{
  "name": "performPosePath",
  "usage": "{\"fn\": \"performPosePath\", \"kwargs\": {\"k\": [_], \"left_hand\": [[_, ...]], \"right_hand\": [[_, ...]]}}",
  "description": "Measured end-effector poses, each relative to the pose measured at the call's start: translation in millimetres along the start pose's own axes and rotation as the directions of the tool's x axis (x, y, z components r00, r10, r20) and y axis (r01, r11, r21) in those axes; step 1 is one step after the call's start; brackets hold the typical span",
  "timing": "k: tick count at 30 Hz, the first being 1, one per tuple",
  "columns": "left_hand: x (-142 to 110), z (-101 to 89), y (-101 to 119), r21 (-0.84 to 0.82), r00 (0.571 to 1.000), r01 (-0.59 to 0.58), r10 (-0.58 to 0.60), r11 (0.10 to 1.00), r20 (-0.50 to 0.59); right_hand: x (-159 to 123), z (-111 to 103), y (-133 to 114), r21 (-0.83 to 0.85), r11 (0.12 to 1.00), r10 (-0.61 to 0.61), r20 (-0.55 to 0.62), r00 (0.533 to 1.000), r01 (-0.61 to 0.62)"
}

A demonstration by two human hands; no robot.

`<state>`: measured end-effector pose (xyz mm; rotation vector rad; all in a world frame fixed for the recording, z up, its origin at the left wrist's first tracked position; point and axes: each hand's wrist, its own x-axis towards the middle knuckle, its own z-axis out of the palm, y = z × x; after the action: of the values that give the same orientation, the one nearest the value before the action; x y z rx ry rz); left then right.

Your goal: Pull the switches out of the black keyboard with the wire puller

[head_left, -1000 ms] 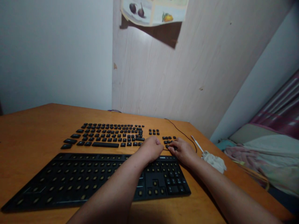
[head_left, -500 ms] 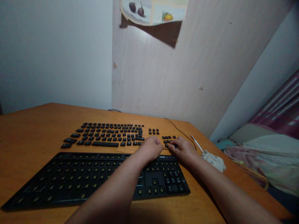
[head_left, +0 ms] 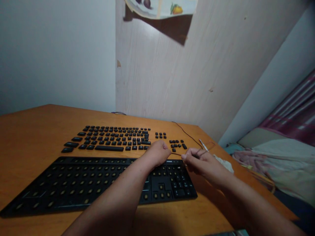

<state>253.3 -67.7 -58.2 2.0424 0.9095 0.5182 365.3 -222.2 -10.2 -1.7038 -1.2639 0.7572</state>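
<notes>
Left hand (head_left: pixel 159 153), right hand (head_left: pixel 199 163) both gripping thin dark cable (head_left: pixel 176 154), stretched between them near keyboard (head_left: pixel 91 183)

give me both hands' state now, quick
Left hand: closed, cord at its fingertips; grip unclear.
Right hand: fingers curled by the cord; cannot tell if holding it.

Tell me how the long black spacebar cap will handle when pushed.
The spacebar cap is probably stiff, given its straight edges. Being slim and small compared with the keyboard, it is likely light. Lying flat on the desk, it should slide rather than roll.
</notes>
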Motion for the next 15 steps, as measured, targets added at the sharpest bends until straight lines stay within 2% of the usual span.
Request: {"fn": "performPosePath", "kwargs": {"k": [3,9,15], "left_hand": [[1,0.0,0,0.018,1.0,-0.005,0.005,1.0,0.008],[3,1.0,-1,0.045,1.0,-0.024,0.023,0.999,0.011],[2,-0.3,0,0.046,0.999,-0.018,0.016,0.999,0.048]], "right_hand": [[-9,7,3,0.007,0.999,0.045,0.015,0.999,-0.045],[-13,20,12,-0.059,0.997,0.058,-0.009,0.998,-0.058],[-13,29,18,-0.18,0.98,0.078,-0.029,0.997,-0.082]]}}
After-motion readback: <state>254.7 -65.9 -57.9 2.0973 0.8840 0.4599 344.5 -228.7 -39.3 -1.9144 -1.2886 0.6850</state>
